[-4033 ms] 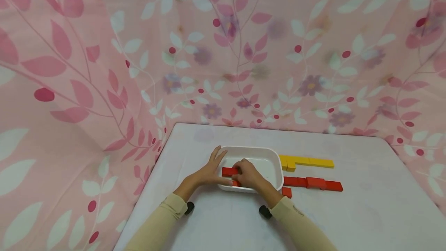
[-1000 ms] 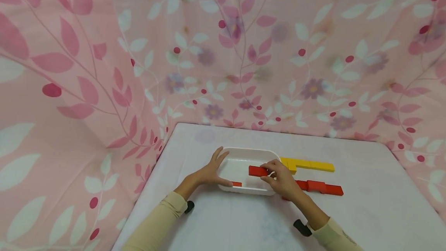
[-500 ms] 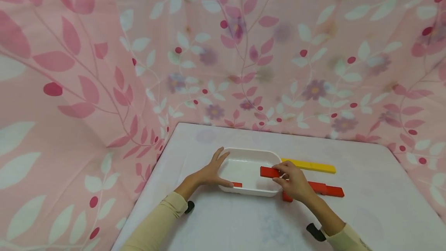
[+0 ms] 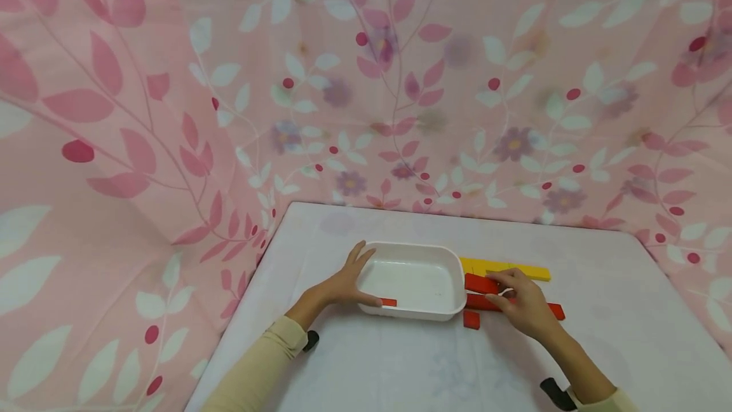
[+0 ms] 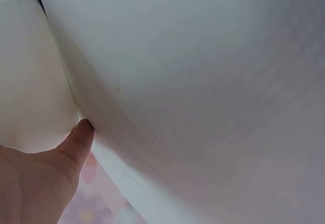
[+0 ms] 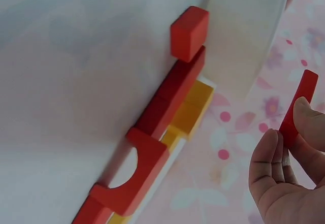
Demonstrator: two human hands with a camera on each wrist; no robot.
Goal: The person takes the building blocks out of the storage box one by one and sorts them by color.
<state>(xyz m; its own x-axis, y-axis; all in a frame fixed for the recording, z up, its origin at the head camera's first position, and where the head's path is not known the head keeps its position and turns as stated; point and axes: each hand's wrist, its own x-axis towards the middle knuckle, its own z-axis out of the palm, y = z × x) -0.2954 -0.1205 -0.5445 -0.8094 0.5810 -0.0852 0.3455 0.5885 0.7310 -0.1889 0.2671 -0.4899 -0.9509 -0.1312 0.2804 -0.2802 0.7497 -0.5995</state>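
Observation:
A white tray [image 4: 412, 315] stands on the table, with my left hand [image 4: 343, 283] resting at its left end. The left fingers are spread and fairly straight, and the thumb lies over the near rim. Beside that thumb a red block [image 4: 389, 302] shows inside the tray, partly hidden. To the right of the tray my right hand [image 4: 525, 302] pinches a flat red block [image 4: 480, 283] between thumb and fingers; the right wrist view shows this block [image 6: 304, 89] too. Below it lies a row of red blocks [image 4: 477, 301], including an arch block [image 6: 147, 168].
Behind the red row runs a row of yellow blocks [image 4: 528, 272], touching or close to the tray's right end. A small red block [image 4: 471, 320] sits apart, nearer me. Pink floral cloth [image 4: 400, 113] hangs behind the white-covered table [image 4: 372, 367].
My right hand has carried the flat red block out of the tray, rightward over its right rim, to above the block rows. My left hand has stayed at the tray's left end.

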